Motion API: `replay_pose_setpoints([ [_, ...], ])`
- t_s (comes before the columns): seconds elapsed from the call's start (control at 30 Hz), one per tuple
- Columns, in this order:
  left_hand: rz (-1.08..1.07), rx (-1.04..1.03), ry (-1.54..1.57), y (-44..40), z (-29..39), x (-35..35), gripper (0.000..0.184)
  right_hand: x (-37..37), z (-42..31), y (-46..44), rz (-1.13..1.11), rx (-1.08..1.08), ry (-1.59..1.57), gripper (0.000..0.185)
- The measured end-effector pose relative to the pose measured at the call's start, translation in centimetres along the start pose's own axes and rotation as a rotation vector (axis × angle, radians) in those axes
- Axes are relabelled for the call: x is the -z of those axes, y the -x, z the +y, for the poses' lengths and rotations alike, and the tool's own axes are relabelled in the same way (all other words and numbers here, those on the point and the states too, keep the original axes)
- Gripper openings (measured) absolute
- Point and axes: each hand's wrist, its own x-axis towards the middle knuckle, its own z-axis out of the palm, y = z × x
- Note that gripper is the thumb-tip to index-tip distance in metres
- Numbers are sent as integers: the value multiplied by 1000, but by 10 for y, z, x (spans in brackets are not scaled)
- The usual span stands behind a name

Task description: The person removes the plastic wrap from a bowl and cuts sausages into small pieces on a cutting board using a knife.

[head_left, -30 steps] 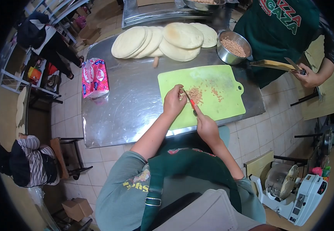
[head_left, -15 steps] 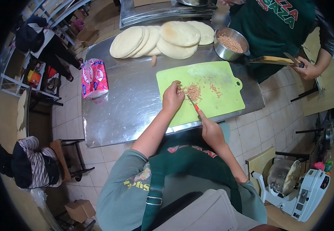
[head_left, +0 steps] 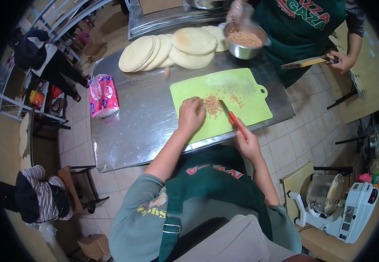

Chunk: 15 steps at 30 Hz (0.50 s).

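The grip of the right hand (head_left: 248,142) is closed around the knife (head_left: 232,116) by its red handle, with the dark blade pointing up and to the left across the green cutting board (head_left: 246,113). The left hand's grip (head_left: 192,115) is loosely curled, fingertips at the left edge of the chopped pieces (head_left: 211,104); whether it has hold of one, I cannot tell. Those pieces lie in a small heap near the middle of the board, with a looser scatter to the right, and the board rests on the metal bench (head_left: 128,135) close to the person's apron. The knife looks light and stiff, best held by the handle, clear of the edge. The pieces look light, small and fairly soft, probably a little slippery, so a gentle pinch with the fingertips tucked back would suit them better than a squeeze. The board seems thin and flexible; two opposite edges would be the place to hold it, since one corner alone might let it sag and spill the pieces.
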Motion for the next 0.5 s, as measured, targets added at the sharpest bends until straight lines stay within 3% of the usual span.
replay_pose_setpoints([
  [0.07,-50,-31,-32,5,10,-2,40,4,2,-1,83,32,33,43],
  [0.13,-42,6,-263,8,23,-10,63,11,10,-5,160,109,50,44],
  [0.17,-196,85,-264,7,22,-14,84,15,15,-7,236,186,70,44],
  [0.33,-274,63,-380,7,26,-25,90,39,23,-14,331,127,180,47],
  [0.4,-289,48,-372,2,27,-30,91,50,23,-23,347,5,269,48],
  [0.5,-267,-4,-340,-10,27,-41,89,56,39,-41,373,122,341,46],
])
